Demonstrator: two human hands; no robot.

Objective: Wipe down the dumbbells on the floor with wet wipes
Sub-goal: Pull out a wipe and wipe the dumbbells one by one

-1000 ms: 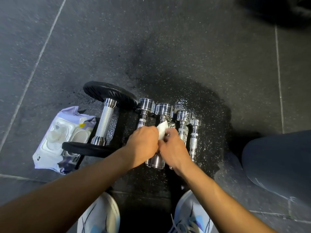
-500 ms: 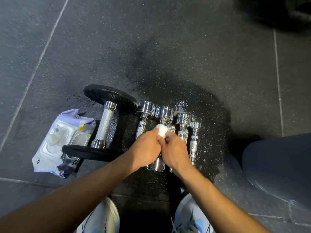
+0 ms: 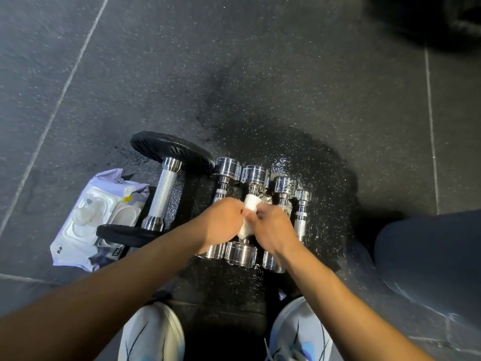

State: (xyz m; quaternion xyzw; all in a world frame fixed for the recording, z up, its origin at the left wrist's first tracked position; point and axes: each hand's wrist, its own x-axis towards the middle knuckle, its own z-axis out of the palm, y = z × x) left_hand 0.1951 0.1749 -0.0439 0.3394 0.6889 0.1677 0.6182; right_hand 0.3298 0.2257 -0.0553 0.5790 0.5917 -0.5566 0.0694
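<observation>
Left hand (image 3: 223,223) and right hand (image 3: 273,230) pinch one wipe (image 3: 250,204) over the chrome dumbbells (image 3: 240,254).
Shoes (image 3: 153,332) sit nearest, below the dumbbells. Both hands' fingers curl tight on the white wipe, above the middle dumbbells' handles. Left of the dumbbells lie a black-plate dumbbell (image 3: 162,194), then the pack (image 3: 99,220).
</observation>
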